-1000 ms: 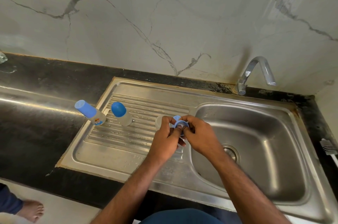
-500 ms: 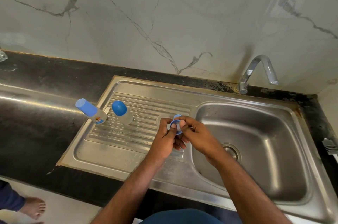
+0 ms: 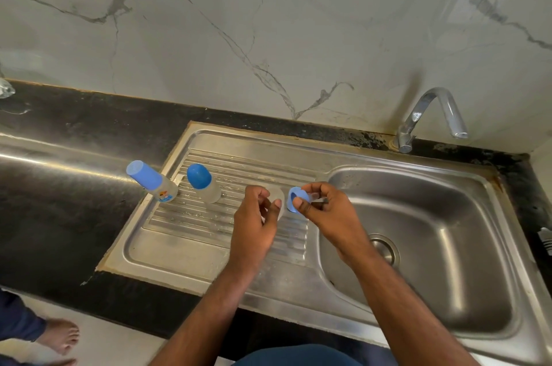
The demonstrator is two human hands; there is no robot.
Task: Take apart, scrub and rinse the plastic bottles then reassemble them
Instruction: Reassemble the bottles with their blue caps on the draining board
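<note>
A blue cap (image 3: 296, 199) is pinched by the right hand (image 3: 325, 210) over the draining board (image 3: 191, 216). A clear bottle body (image 3: 276, 201) is gripped by the left hand (image 3: 257, 222) just beside it. Two capped bottles (image 3: 155, 183) (image 3: 203, 183) are stood further left.

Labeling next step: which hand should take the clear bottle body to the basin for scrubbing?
Left, likely. The left hand already holds the clear bottle body over the drainboard; the right hand pinches the blue cap, so it is occupied.
</note>
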